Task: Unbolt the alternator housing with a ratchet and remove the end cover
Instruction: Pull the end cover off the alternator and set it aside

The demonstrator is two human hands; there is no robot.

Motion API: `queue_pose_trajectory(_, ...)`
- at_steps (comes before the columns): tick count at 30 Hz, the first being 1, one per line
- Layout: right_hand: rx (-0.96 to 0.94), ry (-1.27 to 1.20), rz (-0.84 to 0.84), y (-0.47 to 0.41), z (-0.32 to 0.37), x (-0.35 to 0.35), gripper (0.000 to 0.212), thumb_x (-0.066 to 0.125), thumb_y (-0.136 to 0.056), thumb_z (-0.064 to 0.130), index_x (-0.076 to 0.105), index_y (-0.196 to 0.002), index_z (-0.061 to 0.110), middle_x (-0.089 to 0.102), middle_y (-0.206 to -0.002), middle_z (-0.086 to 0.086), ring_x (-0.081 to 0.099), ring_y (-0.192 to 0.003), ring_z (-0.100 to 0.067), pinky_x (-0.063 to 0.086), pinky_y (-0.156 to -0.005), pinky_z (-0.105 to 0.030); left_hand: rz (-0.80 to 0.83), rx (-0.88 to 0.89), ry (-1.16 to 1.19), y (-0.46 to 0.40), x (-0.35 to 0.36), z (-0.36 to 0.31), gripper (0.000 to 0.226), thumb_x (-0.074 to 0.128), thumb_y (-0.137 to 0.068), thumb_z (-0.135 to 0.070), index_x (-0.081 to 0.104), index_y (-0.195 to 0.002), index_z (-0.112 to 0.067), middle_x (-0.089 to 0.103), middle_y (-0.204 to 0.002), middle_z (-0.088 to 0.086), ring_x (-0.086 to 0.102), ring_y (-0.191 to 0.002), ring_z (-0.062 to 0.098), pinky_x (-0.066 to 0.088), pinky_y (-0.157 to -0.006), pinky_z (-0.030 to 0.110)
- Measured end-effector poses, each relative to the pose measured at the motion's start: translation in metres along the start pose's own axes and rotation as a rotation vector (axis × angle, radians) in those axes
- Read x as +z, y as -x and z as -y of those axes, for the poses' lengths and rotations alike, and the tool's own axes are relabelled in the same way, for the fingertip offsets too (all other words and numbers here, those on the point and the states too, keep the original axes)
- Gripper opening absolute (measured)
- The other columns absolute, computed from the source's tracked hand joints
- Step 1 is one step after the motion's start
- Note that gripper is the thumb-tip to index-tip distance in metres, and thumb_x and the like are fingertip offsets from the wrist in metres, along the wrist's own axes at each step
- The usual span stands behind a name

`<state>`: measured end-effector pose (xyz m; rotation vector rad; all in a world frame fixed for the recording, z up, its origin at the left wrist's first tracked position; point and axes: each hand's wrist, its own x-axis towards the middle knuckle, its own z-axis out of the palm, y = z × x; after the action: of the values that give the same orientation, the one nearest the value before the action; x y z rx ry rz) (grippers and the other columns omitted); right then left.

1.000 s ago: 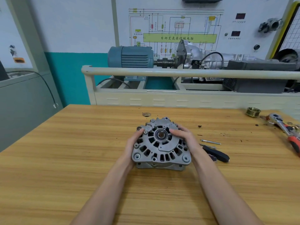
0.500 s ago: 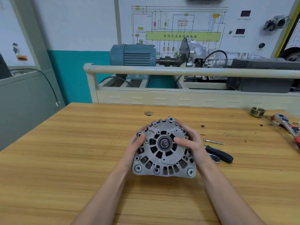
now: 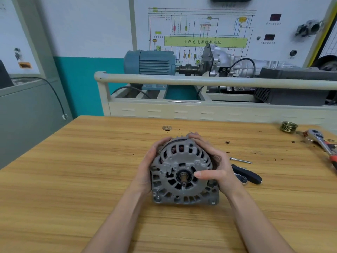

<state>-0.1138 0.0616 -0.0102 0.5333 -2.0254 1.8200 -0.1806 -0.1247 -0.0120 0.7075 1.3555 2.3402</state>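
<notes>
The wooden bench (image 3: 91, 179) took up most of what I could see, with a cream-railed training rig (image 3: 200, 81) standing behind it carrying a blue electric motor (image 3: 149, 62). Near the middle of the bench, the grey alternator (image 3: 183, 172) was tipped up on its edge, its vented end face and stubby shaft turned toward the person. The left hand (image 3: 147, 167) cupped its left rim, fingers curled over the top edge. The right hand (image 3: 215, 167) gripped the right side, fingers wrapped over the top and the thumb laid across the face, close beside the shaft. Far off at the bench's right edge lay the ratchet (image 3: 321, 141), with its red grip, untouched. A black-handled tool (image 3: 248, 175) lay just right of the right wrist, and a ribbed brass pulley (image 3: 289, 126) sat near the ratchet's head. Beyond the black handle lay a long thin bolt (image 3: 240, 160), and a small washer (image 3: 166, 128) rested behind the alternator.
</notes>
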Motion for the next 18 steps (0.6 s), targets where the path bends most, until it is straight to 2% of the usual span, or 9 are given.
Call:
queue_pose_trajectory(3,-0.027,0.062,0.022,-0.001,-0.002,0.001,0.08,0.08,-0.053,0.024,0.058,-0.128,0.011,0.054,-0.14,0.002,0.029,-0.142,-0.013,0.025,-0.113,-0.041,-0.025,-0.013,0.035,-0.002,-0.001,0.002,0.097,0.083,-0.05,-0.066,0.055,-0.125,-0.011,0.069,-0.117,0.007,0.067,-0.103,0.024,0.057,-0.075,0.033)
queue_pose_trajectory(9,-0.016,0.032,0.068,-0.002,0.0,-0.005,0.073,0.077,-0.059,0.023,0.057,-0.129,0.012,0.051,-0.143,0.002,0.027,-0.144,-0.013,0.022,-0.114,-0.042,-0.008,-0.026,-0.016,-0.003,-0.003,0.001,0.092,0.086,-0.049,-0.057,0.056,-0.125,-0.014,0.07,-0.115,0.005,0.069,-0.1,0.024,0.057,-0.073,0.033)
queue_pose_trajectory(12,0.019,-0.113,0.035,-0.004,0.003,-0.013,0.053,0.068,-0.067,0.025,0.067,-0.12,0.02,0.055,-0.139,0.0,0.035,-0.14,-0.016,0.032,-0.11,-0.042,-0.037,-0.06,-0.058,-0.004,-0.004,0.002,0.088,0.086,-0.05,-0.054,0.059,-0.124,-0.016,0.068,-0.117,0.007,0.069,-0.099,0.027,0.058,-0.072,0.036)
queue_pose_trajectory(14,0.035,-0.184,-0.034,-0.004,0.004,-0.014,0.047,0.066,-0.069,0.026,0.069,-0.116,0.022,0.057,-0.136,0.0,0.045,-0.133,-0.018,0.044,-0.101,-0.035,-0.063,-0.071,-0.09,-0.003,-0.006,0.005,0.067,0.078,-0.063,-0.044,0.061,-0.122,-0.017,0.07,-0.114,0.006,0.07,-0.097,0.028,0.058,-0.069,0.035)
queue_pose_trajectory(16,0.029,-0.148,-0.074,-0.005,0.002,-0.01,0.05,0.068,-0.071,0.027,0.067,-0.12,0.018,0.057,-0.136,-0.001,0.049,-0.129,-0.018,0.048,-0.096,-0.031,-0.071,-0.082,-0.118,-0.002,-0.007,0.006,0.05,0.067,-0.074,-0.033,0.061,-0.121,-0.019,0.072,-0.11,0.004,0.07,-0.095,0.028,0.057,-0.067,0.034)
queue_pose_trajectory(18,0.058,-0.147,-0.123,-0.006,0.001,-0.007,0.057,0.071,-0.069,0.028,0.061,-0.124,0.015,0.059,-0.133,-0.001,0.053,-0.125,-0.018,0.05,-0.094,-0.032,-0.083,-0.095,-0.133,-0.002,-0.007,0.005,0.048,0.065,-0.074,-0.032,0.061,-0.12,-0.018,0.072,-0.109,0.005,0.071,-0.094,0.028,0.057,-0.066,0.034)
